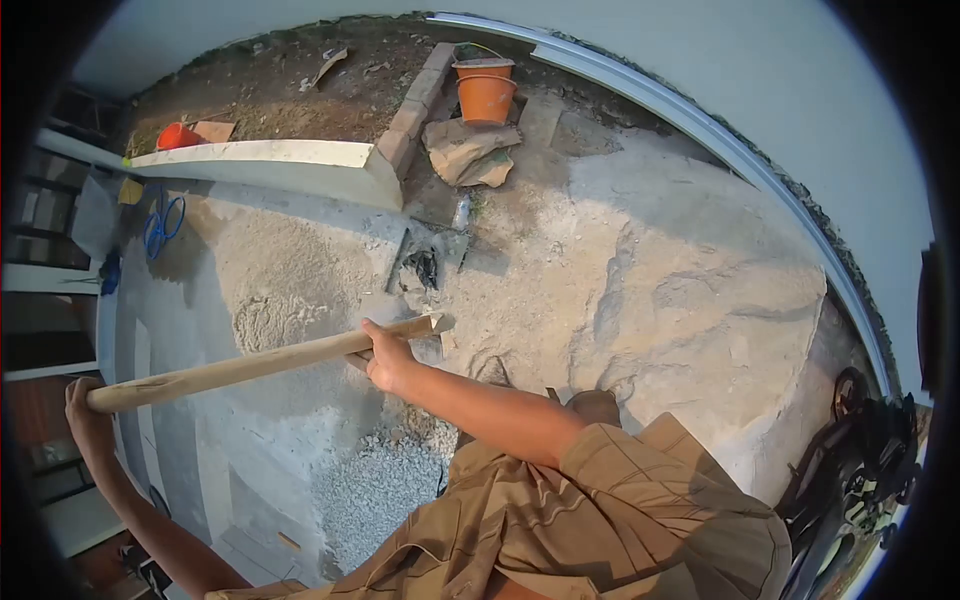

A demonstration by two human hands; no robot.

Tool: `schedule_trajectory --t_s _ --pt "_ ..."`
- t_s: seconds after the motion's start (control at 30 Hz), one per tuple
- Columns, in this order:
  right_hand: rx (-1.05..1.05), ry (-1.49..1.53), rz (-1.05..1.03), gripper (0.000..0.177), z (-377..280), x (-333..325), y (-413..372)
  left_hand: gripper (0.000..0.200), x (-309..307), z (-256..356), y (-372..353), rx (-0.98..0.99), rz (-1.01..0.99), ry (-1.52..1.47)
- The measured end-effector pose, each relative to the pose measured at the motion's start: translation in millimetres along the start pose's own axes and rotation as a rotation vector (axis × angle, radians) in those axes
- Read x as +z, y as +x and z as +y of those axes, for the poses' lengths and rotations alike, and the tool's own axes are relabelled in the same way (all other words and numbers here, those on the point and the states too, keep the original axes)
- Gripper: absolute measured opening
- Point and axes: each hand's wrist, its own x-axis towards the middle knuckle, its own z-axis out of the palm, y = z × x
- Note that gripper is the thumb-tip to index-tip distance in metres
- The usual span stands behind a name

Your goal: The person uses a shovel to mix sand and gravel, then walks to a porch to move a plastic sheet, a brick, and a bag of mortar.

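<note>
A long pale wooden handle [240, 368] slants across the view, raised over the ground. Its left end sits in my left hand [88, 408], whose fingers curl round it. Close to the other end, my right hand [384, 358] grips the wood. The right tip is blunt and pale; I cannot make out whether a tool head is fixed there. Below and beyond the handle lies a heap of pale sand [285, 270]. Grey gravel [385, 490] is piled nearer my body, under my right arm.
Orange buckets [486, 98] stand stacked beside a crumpled paper sack [470, 152]. A low white wall [270, 153] borders a soil bed. A wide sand mound [700, 290] spreads to the right. Black plastic [422, 267] and a coiled blue hose [163, 222] lie on the ground.
</note>
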Motion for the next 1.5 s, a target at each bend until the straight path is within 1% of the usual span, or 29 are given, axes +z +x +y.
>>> schedule_trajectory --t_s 0.07,0.1,0.13,0.2,0.27,0.3,0.33,0.43,0.47,0.5,0.53,0.57,0.7,0.73,0.77,0.8,0.83,0.93,1.0,1.03,1.07,1.1,1.13,1.17,1.2,1.27,1.33,1.47,1.5 --pt "-0.177 -0.04 0.215 0.041 -41.4 -34.9 -4.1 0.024 76.9 -23.3 -31.9 0.141 -0.197 0.023" --pt "-0.261 -0.04 0.292 0.041 -72.8 -65.2 -5.6 0.026 121.3 1.3 -53.6 0.159 -0.262 0.0" --pt "-0.32 -0.046 0.37 0.041 -101.2 -100.4 -12.2 0.029 172.3 27.6 -71.1 0.129 -0.503 -0.028" --pt "-0.543 -0.044 0.583 0.038 -175.6 -158.3 -56.4 0.033 251.1 121.9 -110.1 0.181 -0.953 -0.104" --pt "-0.854 -0.055 0.671 0.037 -250.8 -226.5 -113.7 0.036 335.4 216.6 -159.1 0.501 -1.17 -0.293" --pt "-1.066 -0.065 0.711 0.039 -285.4 -243.4 -163.1 0.037 331.5 292.0 -176.6 0.54 -1.256 -0.348" --pt "-1.225 -0.113 0.777 0.041 -315.7 -244.0 -226.5 0.036 343.7 355.0 -193.0 0.667 -1.369 -0.497" --pt "-1.656 -0.143 0.737 0.037 -366.6 -217.6 -427.6 0.037 304.1 549.5 -236.4 1.042 -1.31 -0.863" --pt "-1.793 -0.237 0.694 0.034 -378.4 -215.0 -483.5 0.037 263.5 614.1 -243.9 1.093 -1.337 -0.881" --pt "-1.943 -0.313 0.764 0.039 -387.0 -209.6 -529.5 0.036 229.9 673.6 -255.1 1.199 -1.29 -1.006" --pt "-2.038 -0.437 0.973 0.049 -399.8 -212.7 -568.3 0.036 194.3 732.5 -267.2 1.299 -1.231 -1.132" --pt "-2.108 -0.57 1.189 0.059 -412.0 -220.7 -598.9 0.026 138.8 787.7 -277.3 1.349 -1.188 -1.236" --pt "-2.121 -0.451 1.357 0.083 -476.7 -265.0 -668.4 0.029 -60.5 997.1 -316.7 1.498 -1.107 -1.459" --pt "-2.12 -0.44 1.422 0.088 -496.5 -276.1 -686.0 0.026 -86.5 1056.0 -335.5 1.522 -1.088 -1.627" --pt "-2.138 -0.483 1.525 0.087 -532.7 -314.1 -710.1 0.026 -107.7 1108.9 -354.3 1.541 -1.067 -1.582" --pt "-2.143 -0.522 1.633 0.086 -565.8 -350.8 -733.4 0.027 -122.0 1157.0 -375.7 1.559 -1.054 -1.531" --pt "-1.964 -0.468 1.683 0.084 -589.9 -373.5 -759.4 0.028 -123.4 1201.6 -401.6 1.551 -1.092 -1.507" --pt "-1.874 -0.438 2.013 0.084 -682.6 -493.8 -773.0 0.033 -88.4 1316.8 -478.8 1.533 -1.163 -1.439" --pt "-1.615 -0.337 1.884 0.087 -712.8 -566.4 -738.9 0.036 -25.3 1359.8 -527.5 1.521 -1.201 -1.331" --pt "-1.427 -0.266 1.792 0.088 -723.1 -604.3 -708.7 0.04 19.7 1367.6 -549.8 1.444 -1.221 -1.238" --pt "-1.368 -0.207 1.655 0.089 -729.1 -654.4 -663.4 0.041 64.3 1361.4 -566.6 1.407 -1.236 -1.114" --pt "-1.216 -0.146 1.521 0.089 -723.0 -693.7 -613.6 0.041 116.1 1349.6 -581.4 1.426 -1.348 -0.909" --pt "-1.112 -0.11 1.414 0.089 -707.0 -732.1 -554.0 0.041 179.2 1325.9 -605.0 1.321 -1.48 -0.701" --pt "-0.96 -0.103 1.302 0.087 -675.8 -732.8 -517.8 0.041 197.0 1287.9 -609.0 1.147 -1.663 -0.428" --pt "-0.865 -0.09 1.261 0.086 -653.4 -765.2 -462.0 0.037 238.3 1254.8 -623.3 1.135 -1.609 -0.376" --pt "-0.856 -0.061 1.16 0.086 -611.6 -771.5 -419.8 0.033 254.4 1209.4 -623.0 0.973 -1.651 -0.243" --pt "-0.826 -0.004 1.069 0.085 -592.4 -768.8 -420.1 0.032 244.5 1188.8 -624.3 0.912 -1.653 -0.228" --pt "-0.835 0.106 0.898 0.081 -601.8 -760.7 -452.3 0.03 168.1 1203.6 -592.1 0.863 -1.738 -0.201" --pt "-0.852 0.108 0.921 0.068 -608.7 -756.8 -455.8 0.028 166.4 1206.6 -587.0 0.891 -1.708 -0.247"
